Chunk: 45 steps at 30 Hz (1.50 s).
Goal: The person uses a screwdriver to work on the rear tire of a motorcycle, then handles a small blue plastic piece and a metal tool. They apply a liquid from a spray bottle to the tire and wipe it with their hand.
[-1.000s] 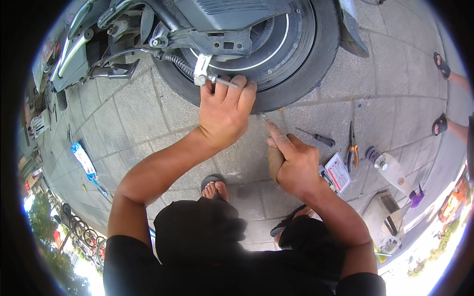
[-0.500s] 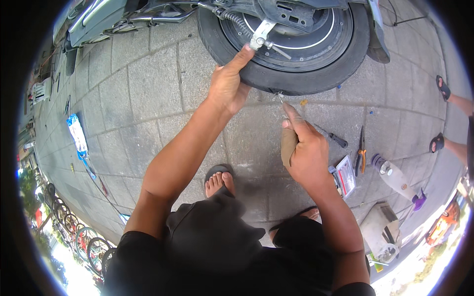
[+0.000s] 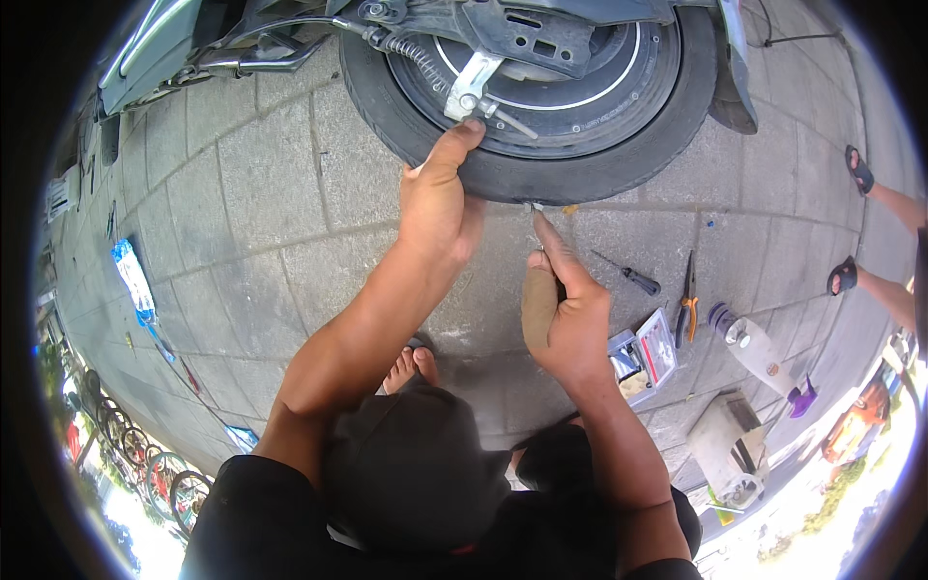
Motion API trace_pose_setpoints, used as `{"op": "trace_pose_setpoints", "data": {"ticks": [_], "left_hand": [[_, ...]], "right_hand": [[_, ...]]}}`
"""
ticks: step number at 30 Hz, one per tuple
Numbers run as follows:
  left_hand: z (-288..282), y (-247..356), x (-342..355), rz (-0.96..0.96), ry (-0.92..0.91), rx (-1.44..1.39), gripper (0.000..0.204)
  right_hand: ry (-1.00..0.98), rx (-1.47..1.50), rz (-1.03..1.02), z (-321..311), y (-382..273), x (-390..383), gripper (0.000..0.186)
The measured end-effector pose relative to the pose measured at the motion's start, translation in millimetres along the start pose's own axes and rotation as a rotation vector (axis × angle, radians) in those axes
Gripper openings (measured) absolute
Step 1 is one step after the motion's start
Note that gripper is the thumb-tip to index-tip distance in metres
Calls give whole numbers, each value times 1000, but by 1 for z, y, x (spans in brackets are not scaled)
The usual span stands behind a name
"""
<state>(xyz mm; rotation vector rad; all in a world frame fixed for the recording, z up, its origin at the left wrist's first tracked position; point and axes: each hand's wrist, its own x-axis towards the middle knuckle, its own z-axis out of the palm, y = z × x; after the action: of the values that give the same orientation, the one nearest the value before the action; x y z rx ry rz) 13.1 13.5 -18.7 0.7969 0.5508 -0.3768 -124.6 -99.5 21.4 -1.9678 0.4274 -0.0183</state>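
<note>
My left hand [image 3: 437, 198] grips the lower left of the black scooter tyre [image 3: 621, 164], thumb on the wheel rim below a metal bracket [image 3: 474, 82] with a threaded rod. Its other fingers are hidden behind the tyre. My right hand [image 3: 565, 309] is closed, index finger pointing forward along a thin metal tool, its tip at a small pale bit [image 3: 533, 207] on the tyre's bottom edge. The handle is hidden in my palm. A screwdriver [image 3: 640, 279], orange-handled pliers [image 3: 688, 309] and an open plastic case [image 3: 655, 353] lie beside it on the paving [image 3: 261, 193].
A clear bottle [image 3: 749, 343] and a worn pale container [image 3: 725, 454] lie at right, near another person's sandalled feet [image 3: 855, 169]. A blue-white package [image 3: 132, 281] lies at left. Bicycles [image 3: 145, 449] stand at lower left; the scooter body [image 3: 155, 48] fills the upper left.
My left hand has shifted from fingertips at the bracket to gripping the tyre with the thumb over its side. My right hand has risen toward the tyre's bottom edge.
</note>
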Motion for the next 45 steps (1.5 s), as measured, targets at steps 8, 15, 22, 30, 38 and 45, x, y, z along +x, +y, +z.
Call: {"op": "trace_pose_setpoints", "data": {"ticks": [8,15,22,30,38,45], "left_hand": [[-3,-7,-4,-12,48,-11,51],[1,-12,-6,8,32,-9,56],[9,-17,-8,-21,34,-25,57],[-2,11,4,-42,39,22,51],[-12,10,9,22,105,25,44],[-8,11,6,90,13,92,49]], "right_hand": [[-81,-203,6,-14,-9,2,43],[-104,-233,25,-20,-13,5,43],[-53,94,226,-20,-5,10,35],[-172,-110,-44,-28,-15,48,21],[-162,-176,52,1,-28,21,24],[-186,-146,-4,-10,-22,9,31]]}}
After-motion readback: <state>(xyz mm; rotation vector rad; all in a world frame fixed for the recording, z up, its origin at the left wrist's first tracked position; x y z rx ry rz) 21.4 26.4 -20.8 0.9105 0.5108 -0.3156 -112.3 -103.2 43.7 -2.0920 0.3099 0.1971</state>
